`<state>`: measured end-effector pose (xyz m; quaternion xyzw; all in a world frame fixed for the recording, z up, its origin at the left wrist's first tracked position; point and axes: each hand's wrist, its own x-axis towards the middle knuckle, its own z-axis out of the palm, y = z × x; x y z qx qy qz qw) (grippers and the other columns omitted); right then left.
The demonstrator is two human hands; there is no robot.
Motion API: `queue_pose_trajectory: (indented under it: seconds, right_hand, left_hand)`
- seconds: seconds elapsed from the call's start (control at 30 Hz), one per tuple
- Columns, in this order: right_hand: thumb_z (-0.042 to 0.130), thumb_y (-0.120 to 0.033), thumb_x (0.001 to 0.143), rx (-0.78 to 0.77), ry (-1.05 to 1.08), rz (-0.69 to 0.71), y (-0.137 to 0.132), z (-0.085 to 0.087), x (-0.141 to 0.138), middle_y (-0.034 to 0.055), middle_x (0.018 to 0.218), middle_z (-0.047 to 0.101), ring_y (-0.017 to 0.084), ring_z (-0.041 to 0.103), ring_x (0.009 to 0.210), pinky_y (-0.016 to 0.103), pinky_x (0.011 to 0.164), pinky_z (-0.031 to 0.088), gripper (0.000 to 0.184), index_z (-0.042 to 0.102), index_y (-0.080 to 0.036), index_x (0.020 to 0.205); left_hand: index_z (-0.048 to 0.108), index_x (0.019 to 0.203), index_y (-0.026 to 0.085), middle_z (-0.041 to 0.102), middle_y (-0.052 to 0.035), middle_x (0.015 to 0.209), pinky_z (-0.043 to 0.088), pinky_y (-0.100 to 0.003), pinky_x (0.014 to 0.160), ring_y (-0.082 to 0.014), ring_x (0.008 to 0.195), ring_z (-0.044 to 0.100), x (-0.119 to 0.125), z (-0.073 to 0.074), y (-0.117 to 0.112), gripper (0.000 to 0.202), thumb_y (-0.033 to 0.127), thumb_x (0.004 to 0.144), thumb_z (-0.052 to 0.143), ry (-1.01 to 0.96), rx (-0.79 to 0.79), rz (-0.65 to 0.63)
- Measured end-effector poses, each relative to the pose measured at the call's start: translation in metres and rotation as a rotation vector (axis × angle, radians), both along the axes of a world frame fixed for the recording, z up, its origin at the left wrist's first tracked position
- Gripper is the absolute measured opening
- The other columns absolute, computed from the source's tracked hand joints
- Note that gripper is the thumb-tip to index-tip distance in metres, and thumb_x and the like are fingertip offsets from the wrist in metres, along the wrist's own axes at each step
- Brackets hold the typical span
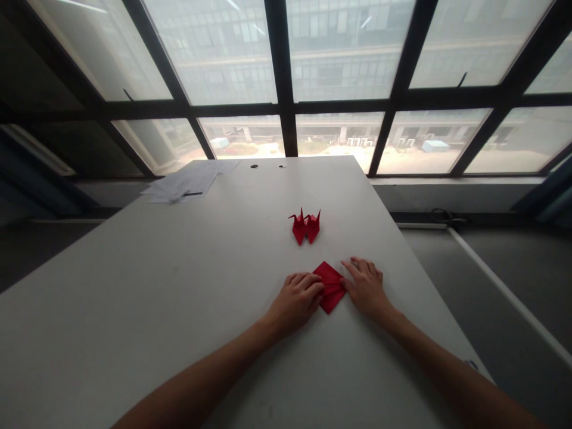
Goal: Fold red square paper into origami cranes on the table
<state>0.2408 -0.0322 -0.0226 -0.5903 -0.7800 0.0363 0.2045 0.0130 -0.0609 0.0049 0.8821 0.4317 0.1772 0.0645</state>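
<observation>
A folded red paper square lies flat on the white table, turned like a diamond. My left hand rests on its left corner with the fingers curled down, pressing the paper. My right hand lies at the paper's right edge, fingers stretched flat and pressing along a fold. Farther back on the table stand two finished red paper cranes, side by side and touching.
A loose stack of white papers lies at the table's far left corner. Two small round holes mark the far edge. Large dark-framed windows run behind the table. The table's right edge drops to a grey floor.
</observation>
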Motion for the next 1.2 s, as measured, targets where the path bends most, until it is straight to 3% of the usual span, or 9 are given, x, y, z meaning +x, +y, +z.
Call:
queue_pose_trajectory:
  seconds: [0.13,0.27,0.47,0.63,0.73,0.9,1.07,1.2]
  right_hand:
    - [0.053,-0.031,0.094,0.004,0.015,0.002,-0.001,-0.001,-0.001,0.0121,0.141,0.048,0.031,0.039,0.13,0.05,0.1,0.036,0.042,0.052,-0.029,0.136]
    - [0.053,-0.032,0.094,-0.003,0.021,-0.001,0.0,-0.002,-0.002,0.0123,0.14,0.049,0.031,0.041,0.129,0.05,0.1,0.036,0.04,0.053,-0.028,0.134]
    - [0.054,-0.032,0.093,-0.02,0.026,-0.011,0.001,-0.002,-0.001,0.0116,0.14,0.049,0.03,0.04,0.13,0.049,0.101,0.036,0.04,0.055,-0.029,0.133]
    - [0.056,-0.033,0.091,-0.026,0.022,-0.029,0.001,-0.004,-0.002,0.0111,0.141,0.048,0.031,0.039,0.131,0.048,0.102,0.035,0.041,0.056,-0.028,0.133]
    - [0.055,-0.033,0.092,-0.012,0.015,-0.024,0.001,-0.006,-0.002,0.0113,0.141,0.049,0.031,0.039,0.132,0.049,0.103,0.035,0.041,0.055,-0.029,0.133]
    - [0.055,-0.032,0.091,0.012,0.034,-0.027,0.0,-0.008,-0.002,0.0126,0.141,0.048,0.032,0.039,0.132,0.051,0.103,0.036,0.042,0.055,-0.027,0.133]
    - [0.049,-0.008,0.084,0.091,0.104,-0.069,0.007,-0.005,0.011,0.0133,0.139,0.049,0.032,0.04,0.131,0.052,0.103,0.037,0.05,0.057,-0.024,0.131]
    - [0.051,-0.014,0.089,0.162,0.264,-0.072,0.009,0.004,0.017,0.0132,0.121,0.059,0.03,0.051,0.114,0.048,0.098,0.043,0.032,0.064,-0.02,0.117]
  left_hand:
    - [0.049,0.139,0.026,0.057,-0.0078,0.134,0.036,-0.044,0.106,-0.0256,0.122,0.05,0.0,0.0,-0.002,0.043,0.037,0.097,0.053,0.066,-0.012,0.0]
    - [0.042,0.146,0.028,0.047,-0.0085,0.147,0.028,-0.049,0.113,-0.0305,0.135,0.041,-0.003,-0.005,-0.004,0.057,0.051,0.095,0.051,0.185,0.028,0.018]
    - [0.023,0.156,0.016,0.028,-0.0131,0.16,0.017,-0.054,0.119,-0.0318,0.149,0.018,-0.011,-0.016,-0.005,0.079,0.067,0.096,0.029,0.305,0.039,-0.042]
    - [0.019,0.156,0.011,0.027,-0.0172,0.159,0.022,-0.051,0.118,-0.0303,0.15,0.016,-0.006,-0.015,-0.006,0.073,0.057,0.1,0.027,0.25,0.053,0.077]
    - [0.015,0.157,0.012,0.022,-0.0157,0.161,0.017,-0.049,0.121,-0.0269,0.151,0.013,0.001,-0.011,-0.008,0.07,0.053,0.102,0.028,0.2,0.075,0.034]
    - [0.02,0.156,0.016,0.025,-0.0138,0.16,0.011,-0.054,0.121,-0.0281,0.151,0.017,0.004,-0.013,-0.007,0.075,0.063,0.098,0.029,0.24,0.022,-0.061]
    - [0.025,0.155,0.019,0.027,-0.0111,0.16,0.015,-0.055,0.12,-0.0285,0.15,0.02,-0.001,-0.016,-0.005,0.069,0.06,0.099,0.03,0.218,-0.041,-0.043]
    - [0.025,0.155,0.022,0.024,-0.0113,0.162,0.018,-0.056,0.119,-0.029,0.149,0.023,0.0,-0.016,-0.006,0.064,0.055,0.1,0.035,0.157,-0.051,-0.025]
